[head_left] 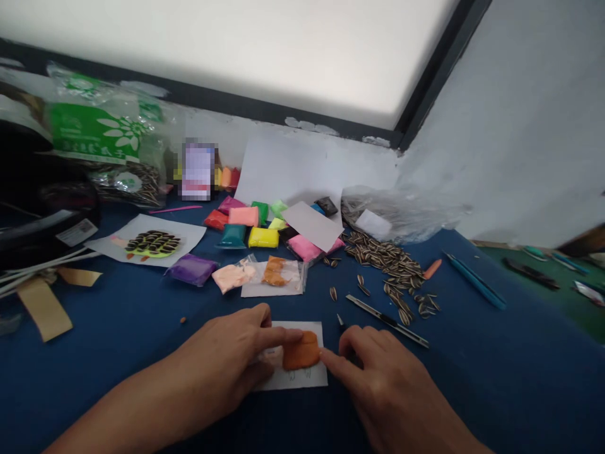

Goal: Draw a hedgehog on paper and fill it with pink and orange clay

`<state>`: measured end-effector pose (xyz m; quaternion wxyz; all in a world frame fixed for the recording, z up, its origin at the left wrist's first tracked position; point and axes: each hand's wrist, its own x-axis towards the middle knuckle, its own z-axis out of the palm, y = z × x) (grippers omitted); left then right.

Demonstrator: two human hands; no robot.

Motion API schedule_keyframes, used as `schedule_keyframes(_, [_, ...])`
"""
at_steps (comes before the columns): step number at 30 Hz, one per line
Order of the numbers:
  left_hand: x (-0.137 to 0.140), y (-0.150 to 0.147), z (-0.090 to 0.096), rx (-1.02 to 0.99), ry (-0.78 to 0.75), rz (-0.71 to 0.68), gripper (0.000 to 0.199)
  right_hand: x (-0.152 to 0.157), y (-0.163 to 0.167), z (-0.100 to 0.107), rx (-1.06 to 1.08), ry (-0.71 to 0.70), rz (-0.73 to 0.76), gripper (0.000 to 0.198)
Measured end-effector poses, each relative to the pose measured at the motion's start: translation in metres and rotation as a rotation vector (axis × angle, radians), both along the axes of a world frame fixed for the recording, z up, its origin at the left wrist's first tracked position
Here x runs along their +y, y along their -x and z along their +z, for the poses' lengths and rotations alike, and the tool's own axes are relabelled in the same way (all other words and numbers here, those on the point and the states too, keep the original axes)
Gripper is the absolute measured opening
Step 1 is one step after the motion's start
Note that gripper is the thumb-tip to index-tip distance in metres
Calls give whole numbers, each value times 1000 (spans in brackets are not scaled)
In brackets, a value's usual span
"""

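A small white card (316, 378) lies before me with a flattened piece of orange clay (301, 353) on it. Drawn lines, like small feet, show below the clay, and a pale pink patch (271, 358) lies to its left. My left hand (231, 353) rests over the card's left side, its index finger stretched onto the top of the clay. From the other side, my right hand (378, 369) touches the clay's right edge with its index fingertip. Its other fingers are curled, apparently around a dark pointed tool (341, 323); only the tip shows.
Behind are a utility knife (387, 320), sunflower seeds (378, 252), and clay packets, including a yellow one (263, 238) and a purple one (191, 270). Left stands a seed-covered clay figure (154, 244) on paper; a seed bag (108, 139) is behind it. A blue pen-like tool (475, 280) lies right.
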<state>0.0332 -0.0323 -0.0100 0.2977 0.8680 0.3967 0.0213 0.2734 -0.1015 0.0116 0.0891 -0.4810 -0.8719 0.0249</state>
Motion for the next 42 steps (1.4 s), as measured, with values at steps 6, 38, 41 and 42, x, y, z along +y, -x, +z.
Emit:
schedule_keyframes(6, [-1,3,-9,-23,-37,13,59,-2,0,-4,-71,-38,51,39])
schedule_keyframes(38, [-3,1,-10,-2,-101,-29,58,-2,0,-6,-34,-112,-4,22])
schedule_keyframes(41, [-3,0,-8,5,-129,-21,59,-3,-1,-8,-50,-120,26,23])
schedule_keyframes(42, [-3,0,-7,16,-136,-25,59,-3,0,-11,-53,-137,39,25])
